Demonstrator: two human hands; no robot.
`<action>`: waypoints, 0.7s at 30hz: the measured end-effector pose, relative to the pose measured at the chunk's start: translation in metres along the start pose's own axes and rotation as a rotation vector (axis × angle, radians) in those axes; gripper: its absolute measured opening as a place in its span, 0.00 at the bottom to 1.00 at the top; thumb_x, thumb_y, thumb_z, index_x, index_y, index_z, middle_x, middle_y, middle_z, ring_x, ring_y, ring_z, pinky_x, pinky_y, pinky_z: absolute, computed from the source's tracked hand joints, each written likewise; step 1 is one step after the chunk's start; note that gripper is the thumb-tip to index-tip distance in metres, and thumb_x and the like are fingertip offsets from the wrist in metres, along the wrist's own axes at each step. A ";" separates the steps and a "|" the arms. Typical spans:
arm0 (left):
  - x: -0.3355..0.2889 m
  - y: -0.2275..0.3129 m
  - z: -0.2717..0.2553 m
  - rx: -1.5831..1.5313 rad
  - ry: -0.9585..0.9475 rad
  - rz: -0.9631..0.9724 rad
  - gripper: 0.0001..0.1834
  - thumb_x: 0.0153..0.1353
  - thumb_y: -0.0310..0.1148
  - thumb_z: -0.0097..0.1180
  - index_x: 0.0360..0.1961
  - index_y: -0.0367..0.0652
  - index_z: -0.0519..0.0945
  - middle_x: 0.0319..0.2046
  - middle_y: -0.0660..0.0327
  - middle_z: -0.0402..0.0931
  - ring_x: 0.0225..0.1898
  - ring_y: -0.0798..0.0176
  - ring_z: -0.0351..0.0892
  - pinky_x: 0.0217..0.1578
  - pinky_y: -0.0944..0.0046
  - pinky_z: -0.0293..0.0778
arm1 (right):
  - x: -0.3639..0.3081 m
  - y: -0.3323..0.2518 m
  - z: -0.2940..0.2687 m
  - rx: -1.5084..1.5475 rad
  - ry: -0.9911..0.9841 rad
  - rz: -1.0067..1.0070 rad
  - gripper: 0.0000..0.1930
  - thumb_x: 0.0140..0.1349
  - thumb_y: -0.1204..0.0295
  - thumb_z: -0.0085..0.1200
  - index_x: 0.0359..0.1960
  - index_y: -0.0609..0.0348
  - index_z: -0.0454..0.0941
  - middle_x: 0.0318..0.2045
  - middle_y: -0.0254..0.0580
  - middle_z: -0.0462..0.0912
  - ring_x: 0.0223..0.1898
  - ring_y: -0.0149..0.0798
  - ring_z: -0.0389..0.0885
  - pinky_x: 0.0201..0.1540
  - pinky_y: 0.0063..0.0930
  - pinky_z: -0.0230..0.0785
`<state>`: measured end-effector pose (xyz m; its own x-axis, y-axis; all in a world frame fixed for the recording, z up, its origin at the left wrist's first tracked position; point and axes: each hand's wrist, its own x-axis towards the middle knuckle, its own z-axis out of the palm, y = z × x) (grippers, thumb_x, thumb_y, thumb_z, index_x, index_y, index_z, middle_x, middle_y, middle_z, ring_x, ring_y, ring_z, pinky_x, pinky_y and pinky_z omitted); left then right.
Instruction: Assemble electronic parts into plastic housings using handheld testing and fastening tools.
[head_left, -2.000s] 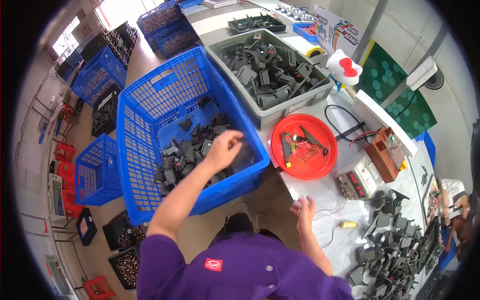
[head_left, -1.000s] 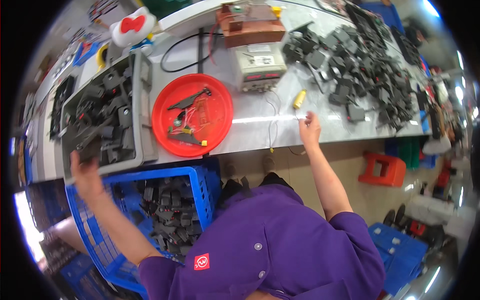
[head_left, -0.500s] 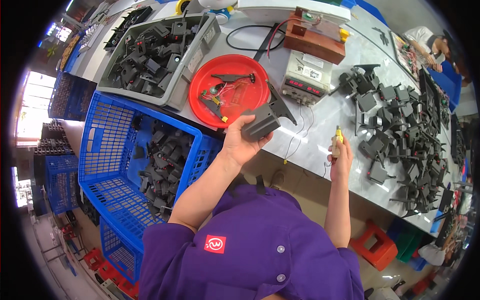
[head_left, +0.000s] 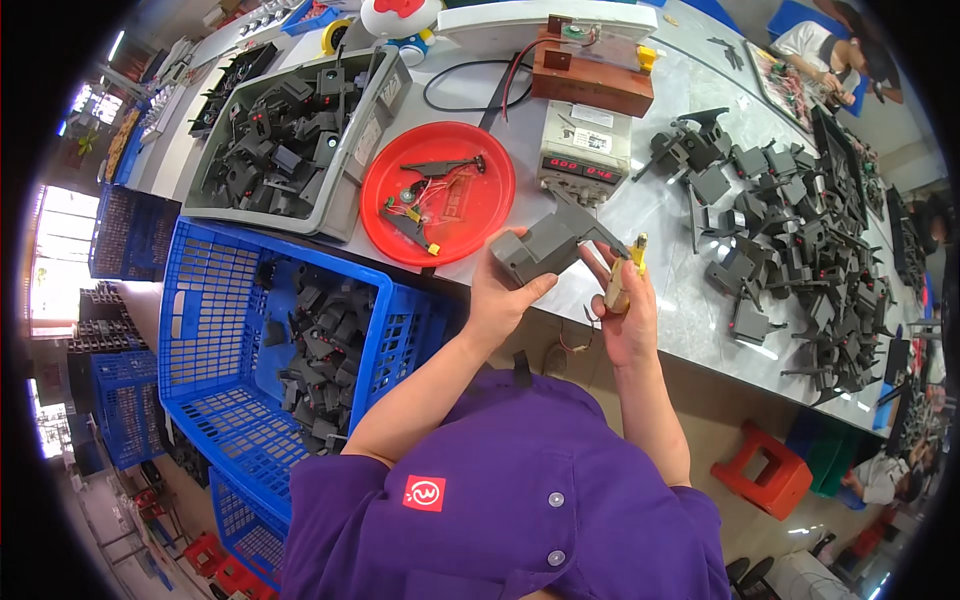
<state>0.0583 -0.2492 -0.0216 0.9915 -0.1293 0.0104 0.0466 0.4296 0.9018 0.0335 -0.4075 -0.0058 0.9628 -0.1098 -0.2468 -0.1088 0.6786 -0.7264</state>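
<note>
My left hand [head_left: 497, 305] grips a dark grey plastic housing [head_left: 540, 247], a boxy body with a long narrow arm reaching to the upper right. My right hand [head_left: 634, 325] pinches a cream-and-yellow connector [head_left: 622, 290] with thin wires hanging below it. The connector is close to the tip of the housing's arm; whether they touch I cannot tell. Behind the housing stands a bench power supply [head_left: 585, 150] with a lit red display. To its left lies a round red tray [head_left: 374, 195] holding dark bracket pieces, small wires and yellow plugs.
A grey bin [head_left: 345, 200] and a blue crate [head_left: 215, 385] at my left are loaded with similar dark parts. Many more housings [head_left: 790, 250] are piled on the right of the table. A brown block [head_left: 590, 80] sits behind the power supply. An orange-red stool [head_left: 760, 470] stands below, right.
Both hands have come closer together. The right has moved left with the connector, and the housing in my left hand has turned. The view has shifted slightly.
</note>
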 end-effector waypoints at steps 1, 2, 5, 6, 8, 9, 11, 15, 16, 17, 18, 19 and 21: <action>-0.001 0.001 -0.002 -0.005 0.003 0.001 0.29 0.47 0.16 0.59 0.50 0.43 0.63 0.44 0.61 0.66 0.46 0.66 0.68 0.47 0.66 0.66 | 0.002 0.000 0.004 0.027 0.001 0.022 0.15 0.62 0.65 0.47 0.47 0.58 0.64 0.43 0.40 0.72 0.55 0.42 0.68 0.21 0.17 0.62; -0.001 0.003 -0.004 -0.012 -0.004 -0.007 0.26 0.49 0.18 0.57 0.50 0.43 0.63 0.42 0.62 0.67 0.45 0.66 0.69 0.46 0.66 0.66 | 0.005 0.000 0.007 0.053 0.002 0.045 0.15 0.62 0.63 0.46 0.46 0.58 0.64 0.45 0.41 0.73 0.54 0.42 0.68 0.21 0.17 0.62; 0.002 0.018 -0.017 -0.428 -0.076 -0.415 0.15 0.57 0.29 0.53 0.46 0.45 0.67 0.37 0.63 0.69 0.40 0.68 0.71 0.40 0.66 0.68 | 0.016 0.004 0.007 0.017 0.049 0.051 0.15 0.62 0.61 0.47 0.43 0.58 0.66 0.46 0.47 0.73 0.52 0.43 0.71 0.21 0.16 0.62; 0.003 0.015 -0.017 -0.417 -0.026 -0.422 0.12 0.59 0.36 0.50 0.42 0.45 0.69 0.33 0.63 0.70 0.38 0.68 0.71 0.37 0.65 0.69 | 0.018 0.004 0.011 -0.010 0.056 0.052 0.16 0.62 0.61 0.47 0.44 0.59 0.66 0.47 0.48 0.73 0.50 0.41 0.73 0.21 0.16 0.62; 0.007 0.018 -0.019 -0.482 0.060 -0.555 0.13 0.58 0.38 0.52 0.40 0.44 0.69 0.35 0.62 0.71 0.37 0.66 0.71 0.37 0.64 0.68 | 0.023 0.003 0.022 -0.113 0.048 0.059 0.17 0.62 0.61 0.47 0.47 0.59 0.66 0.46 0.47 0.74 0.48 0.38 0.74 0.21 0.16 0.62; 0.010 0.019 -0.022 -0.561 0.115 -0.645 0.15 0.57 0.41 0.52 0.40 0.44 0.70 0.37 0.61 0.71 0.40 0.64 0.71 0.39 0.62 0.67 | 0.027 0.003 0.023 -0.125 0.034 0.075 0.18 0.61 0.61 0.48 0.48 0.59 0.66 0.45 0.45 0.75 0.47 0.36 0.74 0.21 0.15 0.63; 0.010 0.026 -0.020 -0.668 0.146 -0.665 0.16 0.57 0.42 0.52 0.41 0.44 0.70 0.39 0.60 0.71 0.41 0.63 0.70 0.40 0.60 0.67 | 0.028 0.000 0.028 -0.229 0.054 0.031 0.18 0.61 0.61 0.49 0.47 0.59 0.68 0.44 0.43 0.75 0.47 0.35 0.74 0.22 0.15 0.63; 0.011 0.028 -0.021 -0.775 0.179 -0.665 0.22 0.58 0.46 0.49 0.48 0.43 0.69 0.47 0.58 0.70 0.48 0.60 0.69 0.46 0.56 0.67 | 0.024 0.005 0.030 -0.415 0.038 -0.029 0.16 0.59 0.62 0.52 0.43 0.59 0.71 0.41 0.39 0.77 0.40 0.25 0.74 0.20 0.14 0.62; 0.011 0.027 -0.020 -0.775 0.178 -0.667 0.22 0.58 0.46 0.49 0.48 0.43 0.69 0.47 0.58 0.70 0.48 0.60 0.69 0.46 0.56 0.67 | 0.023 0.007 0.031 -0.460 0.035 -0.043 0.16 0.58 0.62 0.53 0.42 0.60 0.71 0.39 0.38 0.78 0.33 0.20 0.73 0.20 0.14 0.62; 0.010 0.027 -0.020 -0.761 0.161 -0.716 0.22 0.58 0.46 0.49 0.48 0.43 0.69 0.45 0.57 0.71 0.47 0.59 0.69 0.46 0.55 0.67 | 0.025 0.007 0.033 -0.460 0.037 -0.043 0.16 0.58 0.62 0.53 0.42 0.60 0.71 0.39 0.38 0.78 0.33 0.20 0.73 0.20 0.14 0.62; 0.009 0.026 -0.019 -0.744 0.139 -0.765 0.22 0.58 0.46 0.50 0.48 0.43 0.68 0.44 0.57 0.71 0.47 0.59 0.69 0.47 0.53 0.67 | 0.028 0.006 0.034 -0.452 0.044 -0.057 0.16 0.58 0.61 0.54 0.41 0.59 0.72 0.38 0.37 0.78 0.29 0.20 0.71 0.20 0.14 0.62; 0.009 0.023 -0.017 -0.703 0.027 -0.727 0.21 0.59 0.41 0.50 0.48 0.40 0.67 0.43 0.54 0.71 0.46 0.57 0.71 0.47 0.52 0.71 | 0.030 0.005 0.036 -0.443 0.050 -0.072 0.16 0.58 0.61 0.54 0.41 0.59 0.72 0.36 0.37 0.78 0.26 0.20 0.70 0.19 0.14 0.61; 0.008 0.017 -0.017 -0.738 0.067 -0.763 0.20 0.59 0.37 0.51 0.48 0.38 0.67 0.43 0.53 0.71 0.45 0.56 0.73 0.46 0.53 0.73 | 0.033 -0.004 0.039 -0.467 0.020 -0.037 0.15 0.60 0.63 0.50 0.44 0.60 0.71 0.42 0.41 0.77 0.45 0.28 0.73 0.21 0.13 0.62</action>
<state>0.0693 -0.2282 -0.0133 0.6724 -0.5536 -0.4913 0.6987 0.6939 0.1744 0.0759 -0.3852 0.0140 0.9637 -0.1451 -0.2243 -0.1785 0.2745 -0.9449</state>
